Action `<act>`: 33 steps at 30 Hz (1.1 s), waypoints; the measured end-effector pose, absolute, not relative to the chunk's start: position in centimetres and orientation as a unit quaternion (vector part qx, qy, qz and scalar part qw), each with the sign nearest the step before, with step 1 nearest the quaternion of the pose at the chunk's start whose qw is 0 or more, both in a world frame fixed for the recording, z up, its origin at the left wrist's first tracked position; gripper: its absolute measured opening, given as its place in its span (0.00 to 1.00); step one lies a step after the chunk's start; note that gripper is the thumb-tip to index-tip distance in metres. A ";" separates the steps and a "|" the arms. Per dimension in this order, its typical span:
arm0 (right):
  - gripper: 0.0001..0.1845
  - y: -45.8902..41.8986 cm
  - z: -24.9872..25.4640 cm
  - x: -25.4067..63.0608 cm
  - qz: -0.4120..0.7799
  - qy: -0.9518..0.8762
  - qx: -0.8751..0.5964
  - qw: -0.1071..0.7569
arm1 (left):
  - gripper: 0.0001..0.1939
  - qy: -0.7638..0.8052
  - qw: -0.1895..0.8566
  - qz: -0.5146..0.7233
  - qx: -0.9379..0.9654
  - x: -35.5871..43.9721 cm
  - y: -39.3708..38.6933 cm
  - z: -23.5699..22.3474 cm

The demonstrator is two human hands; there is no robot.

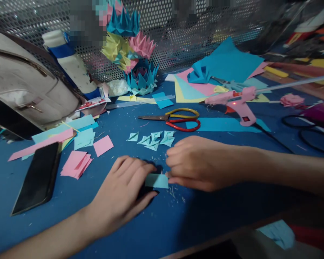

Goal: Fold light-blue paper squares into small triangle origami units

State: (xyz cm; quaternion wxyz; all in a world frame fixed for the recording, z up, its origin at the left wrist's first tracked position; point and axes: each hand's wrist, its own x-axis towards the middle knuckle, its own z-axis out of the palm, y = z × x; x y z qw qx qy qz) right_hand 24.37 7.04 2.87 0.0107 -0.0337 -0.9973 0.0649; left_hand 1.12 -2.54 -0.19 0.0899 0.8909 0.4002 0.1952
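A small folded strip of light blue paper (pixel 157 181) lies flat on the blue table between my hands. My left hand (pixel 125 190) rests at its left end, fingertips by the top edge and thumb spread apart below. Curled at the right end is my right hand (pixel 202 163), its fingertips closed on the paper's edge. Just beyond them sit several small folded light blue paper triangles (pixel 152 139). Pink paper squares (pixel 76 164), one loose pink square (pixel 103 145) and light blue squares (pixel 84 139) lie to the left.
Scissors (pixel 170 118) with yellow and red handles lie ahead. A pink glue gun (pixel 239 102), its light glowing, stands over a blue strip (pixel 226 125). Left are a phone (pixel 37 178), bottle (pixel 72 64) and bag (pixel 24 75). Folded paper flowers (pixel 142 77) stand against the mesh.
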 end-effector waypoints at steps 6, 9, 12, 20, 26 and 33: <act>0.24 6.8 -0.4 23.3 0.080 -0.986 -0.068 0.132 | 0.08 0.436 0.204 0.218 0.849 1.3 -1.0 -0.6; 0.20 6.1 -0.9 23.1 0.108 -0.980 -0.102 0.131 | 0.07 0.447 0.223 0.226 0.836 1.3 -0.7 -0.6; 0.14 5.8 -0.4 23.2 0.179 -0.967 -0.138 0.114 | 0.05 0.453 0.226 0.221 0.833 1.3 -0.6 -0.4; 0.10 6.6 0.8 23.0 0.331 -0.920 -0.202 0.057 | 0.07 0.477 0.239 0.204 0.821 1.4 -0.3 -0.1; 0.09 6.9 0.6 22.9 0.339 -0.918 -0.198 0.052 | 0.06 0.473 0.264 0.210 0.814 1.2 -0.3 0.0; 0.07 6.5 0.3 23.1 0.359 -0.906 -0.204 0.098 | 0.05 0.474 0.285 0.233 0.800 1.1 -0.3 -0.3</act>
